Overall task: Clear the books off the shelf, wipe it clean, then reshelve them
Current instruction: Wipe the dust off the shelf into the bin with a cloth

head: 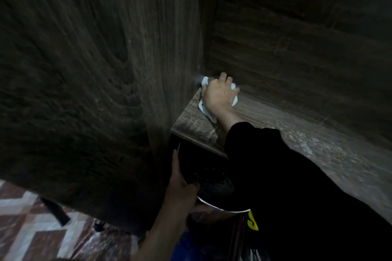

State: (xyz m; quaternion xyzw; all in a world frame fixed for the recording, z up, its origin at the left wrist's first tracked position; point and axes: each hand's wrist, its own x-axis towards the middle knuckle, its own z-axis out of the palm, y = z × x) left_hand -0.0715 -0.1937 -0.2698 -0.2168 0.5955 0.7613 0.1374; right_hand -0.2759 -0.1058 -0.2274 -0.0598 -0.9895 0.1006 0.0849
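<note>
Our right hand (218, 95) bunches the white cloth (204, 110), fingers curled on it, in the back left corner of the shelf (191, 123). Our left hand (180, 188) pinches the rim of a round bin (222, 208) just below the shelf edge, thumb inside. Dark specks lie within, too dim to identify.
</note>
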